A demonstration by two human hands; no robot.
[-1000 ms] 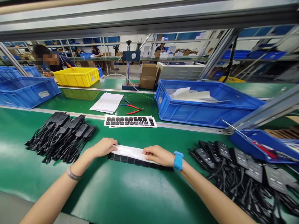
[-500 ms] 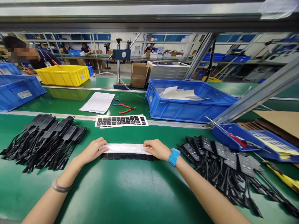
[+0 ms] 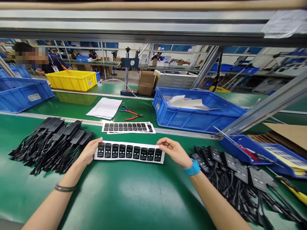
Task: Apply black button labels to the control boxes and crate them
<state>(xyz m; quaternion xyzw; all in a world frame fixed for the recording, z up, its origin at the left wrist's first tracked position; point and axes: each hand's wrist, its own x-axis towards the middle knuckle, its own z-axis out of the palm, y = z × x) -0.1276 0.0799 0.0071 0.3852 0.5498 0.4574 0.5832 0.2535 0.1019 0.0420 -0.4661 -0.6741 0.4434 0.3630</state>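
A white sheet of black labels (image 3: 129, 151) is held out flat over the green table, its printed side up. My left hand (image 3: 90, 151) pinches its left end. At the upper right corner my right hand (image 3: 174, 151) has thumb and fingers closed on the edge. Just beyond lie more label sheets (image 3: 127, 127) in a stack. Left of my left hand is a pile of black cabled devices (image 3: 57, 137). To the right of my right hand lies another pile of black devices (image 3: 230, 169), with grey label faces showing on several.
A blue bin (image 3: 192, 111) with white papers stands behind, near a slanted metal post (image 3: 236, 119). Pliers (image 3: 131, 112) and printed papers (image 3: 104, 108) lie at the back. A small blue tray (image 3: 240, 147) holds tools at right. A co-worker (image 3: 51, 60) sits beyond the yellow bin (image 3: 72, 80).
The label sheet has turned from its folded-over white back to lie face up, its labels now showing. My right hand has moved right, my left hand slightly left. The view has tilted slightly.
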